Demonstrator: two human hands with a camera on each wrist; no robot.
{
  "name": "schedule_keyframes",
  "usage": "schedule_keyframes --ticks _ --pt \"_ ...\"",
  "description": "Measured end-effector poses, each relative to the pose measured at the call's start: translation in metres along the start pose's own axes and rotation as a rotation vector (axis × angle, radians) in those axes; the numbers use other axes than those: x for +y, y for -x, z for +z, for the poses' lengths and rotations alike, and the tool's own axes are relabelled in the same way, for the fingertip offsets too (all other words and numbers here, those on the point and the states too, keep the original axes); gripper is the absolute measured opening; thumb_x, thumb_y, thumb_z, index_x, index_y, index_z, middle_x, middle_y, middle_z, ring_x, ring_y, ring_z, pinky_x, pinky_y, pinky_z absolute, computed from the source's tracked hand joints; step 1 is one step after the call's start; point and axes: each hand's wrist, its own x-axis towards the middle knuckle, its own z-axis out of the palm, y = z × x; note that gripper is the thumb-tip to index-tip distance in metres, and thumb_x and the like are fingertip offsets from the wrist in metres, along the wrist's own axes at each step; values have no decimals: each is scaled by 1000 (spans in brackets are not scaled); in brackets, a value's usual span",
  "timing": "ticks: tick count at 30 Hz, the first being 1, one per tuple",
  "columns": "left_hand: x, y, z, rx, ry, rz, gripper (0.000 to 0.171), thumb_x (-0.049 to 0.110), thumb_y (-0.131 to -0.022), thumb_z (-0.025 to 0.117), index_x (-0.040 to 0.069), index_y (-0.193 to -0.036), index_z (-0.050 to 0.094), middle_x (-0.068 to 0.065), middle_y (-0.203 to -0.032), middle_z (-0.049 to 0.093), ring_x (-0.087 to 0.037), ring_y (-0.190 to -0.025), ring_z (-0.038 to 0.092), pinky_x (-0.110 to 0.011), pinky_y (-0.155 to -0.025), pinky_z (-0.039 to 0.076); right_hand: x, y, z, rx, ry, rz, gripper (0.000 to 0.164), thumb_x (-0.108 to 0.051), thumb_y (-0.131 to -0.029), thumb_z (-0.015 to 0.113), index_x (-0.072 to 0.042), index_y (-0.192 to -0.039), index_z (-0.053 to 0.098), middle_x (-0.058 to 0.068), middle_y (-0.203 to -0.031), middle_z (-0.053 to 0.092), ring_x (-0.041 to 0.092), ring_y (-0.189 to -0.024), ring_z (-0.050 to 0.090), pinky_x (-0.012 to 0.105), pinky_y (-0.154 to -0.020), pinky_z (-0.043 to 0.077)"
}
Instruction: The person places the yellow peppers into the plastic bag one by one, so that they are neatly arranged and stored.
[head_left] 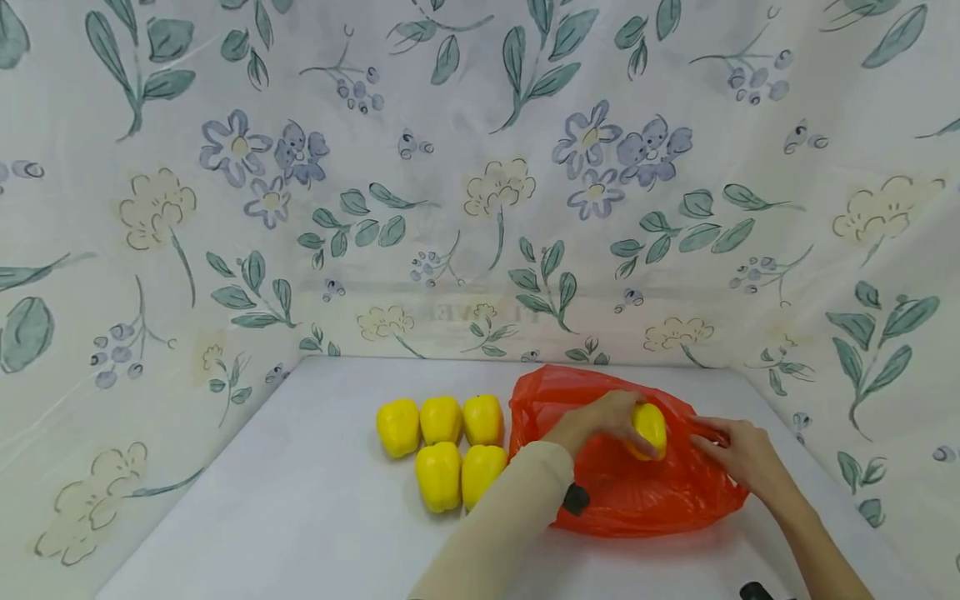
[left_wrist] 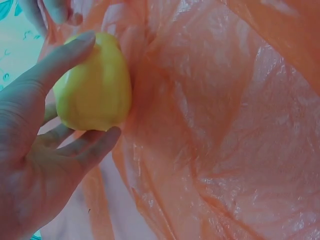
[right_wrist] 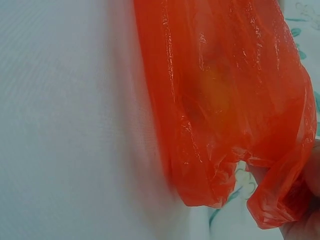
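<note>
A yellow bell pepper (head_left: 649, 430) is gripped by my left hand (head_left: 611, 417) over the red plastic bag (head_left: 637, 500). In the left wrist view, the thumb lies across the top of the pepper (left_wrist: 95, 90) and the fingers curl round its lower side. My right hand (head_left: 742, 454) pinches the bag's right edge; in the right wrist view its fingers hold a gathered flap of the bag (right_wrist: 225, 125). A yellowish shape shows dimly through the plastic there. Part of the bag is hidden behind my left forearm.
Several yellow peppers (head_left: 439, 475) stand in two rows on the white table (head_left: 262, 500), left of the bag. My left sleeve (head_left: 502, 525) partly covers one of them. A flower-patterned curtain (head_left: 480, 208) borders the table behind and at both sides.
</note>
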Motion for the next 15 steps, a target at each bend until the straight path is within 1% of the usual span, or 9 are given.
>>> schedule_keyframes --ticks 3,5,8,11,13,15 --pt "1 -3 3 7 -11 6 80 43 -73 84 23 -141 46 9 -126 56 -9 -105 49 -27 -93 52 1 1 1 8 6 -16 49 -22 -92 68 2 -133 57 28 -117 66 20 -85 62 21 -62 56" --pt "0 -5 7 18 -2 -3 79 44 -73 84 24 -140 47 9 -125 57 -9 -105 49 -27 -92 52 1 1 2 19 12 -25 47 -21 -91 68 2 -132 58 27 -116 67 21 -86 62 21 -63 57" --pt "-2 -6 12 24 70 -23 71 40 -72 86 25 -132 50 10 -116 58 -9 -100 51 -28 -86 54 2 1 3 36 13 -46 46 -20 -91 69 2 -130 59 27 -115 67 25 -88 64 25 -66 59" --pt "-4 -8 15 29 115 -26 66 37 -72 86 25 -125 51 10 -108 58 -9 -97 52 -27 -81 54 2 2 3 47 10 -61 44 -18 -91 69 3 -128 61 27 -115 67 31 -91 66 31 -69 61" --pt "-4 -9 16 37 103 -28 68 38 -72 86 26 -127 50 11 -110 57 -8 -98 51 -28 -84 54 2 2 4 51 8 -73 43 -17 -91 68 4 -127 61 28 -115 67 35 -95 67 35 -71 61" --pt "-4 -9 16 45 72 -30 72 41 -72 86 27 -131 48 11 -117 57 -9 -102 50 -29 -89 54 2 2 4 57 11 -79 41 -16 -91 68 3 -127 62 27 -115 67 36 -96 67 36 -72 61"
